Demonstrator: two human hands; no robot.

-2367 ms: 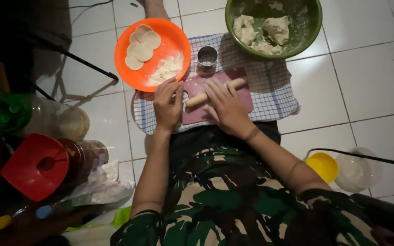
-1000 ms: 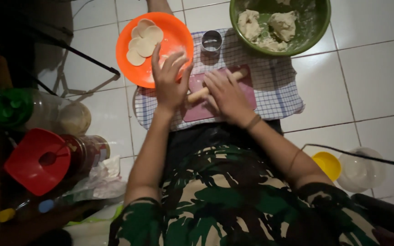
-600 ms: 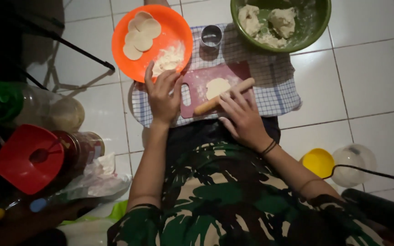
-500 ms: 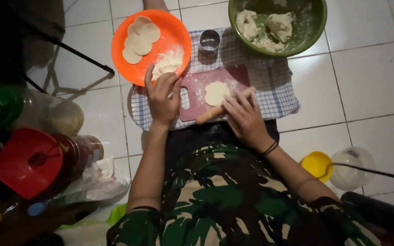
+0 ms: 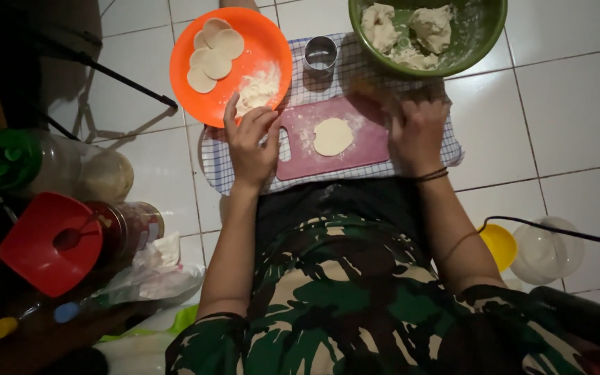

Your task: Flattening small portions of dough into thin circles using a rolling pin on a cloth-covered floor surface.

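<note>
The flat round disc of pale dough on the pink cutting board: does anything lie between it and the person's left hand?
Nothing visible does. The dough disc lies bare on the pink cutting board, and the left hand rests at the board's left end.

Head camera — straight down, close above lap; single view

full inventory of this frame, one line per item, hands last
dough disc: 1, pale, centre of board
cutting board: 1, pink, on cloth
checked cloth: 1, blue-white, on floor
orange plate: 1, holds cut discs and flour
green bowl: 1, holds dough lumps
metal ring cutter: 1, on cloth
red lid: 1, left
yellow lid: 1, right
left hand: at plate edge
right hand: on board's right end
</note>
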